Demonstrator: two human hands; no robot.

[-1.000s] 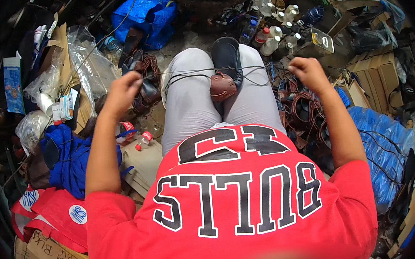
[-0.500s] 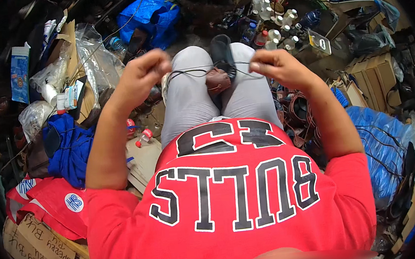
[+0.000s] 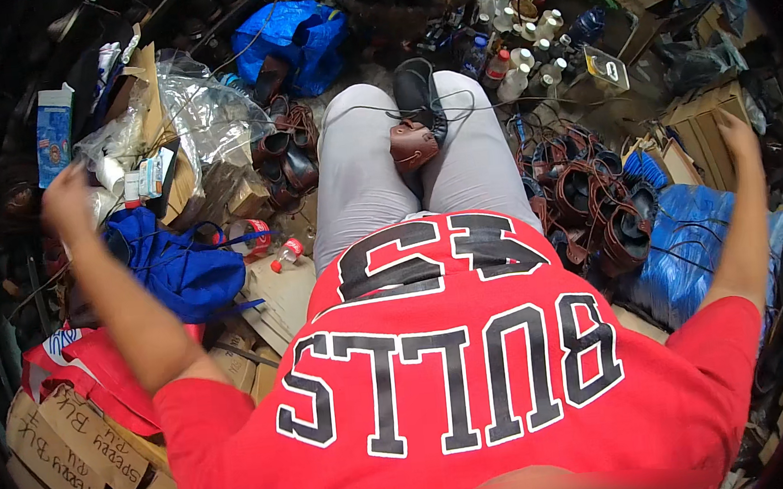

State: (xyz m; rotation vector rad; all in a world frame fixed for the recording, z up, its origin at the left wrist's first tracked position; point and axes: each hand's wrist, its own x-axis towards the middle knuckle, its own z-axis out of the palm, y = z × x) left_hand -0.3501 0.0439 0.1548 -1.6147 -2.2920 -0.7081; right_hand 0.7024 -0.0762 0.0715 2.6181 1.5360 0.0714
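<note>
A brown and black lace-up shoe (image 3: 414,140) is wedged between my thighs, near the knees. Thin black cord (image 3: 465,106) comes out of it on both sides and curls over the grey trousers. My left hand (image 3: 68,204) is far out to the left, beside a blue carton, and motion smears its fingers. On the far right, my right hand (image 3: 738,134) is raised near the brown cardboard, its fingers drawn together. Whether the cord reaches either hand cannot be made out.
Brown shoes (image 3: 592,194) are piled by my right leg, and more shoes (image 3: 290,151) lie by my left. Several bottles (image 3: 524,56) stand beyond my knees. A blue bag (image 3: 295,48), blue cloth (image 3: 170,264), cardboard boxes (image 3: 74,449) and a blue plastic-wrapped bundle (image 3: 689,237) surround me.
Both hands have swung outward from beside the knees, the left to the left and the right to the right. The cord beside the shoe has slackened into curls, and the shoe stays between my thighs.
</note>
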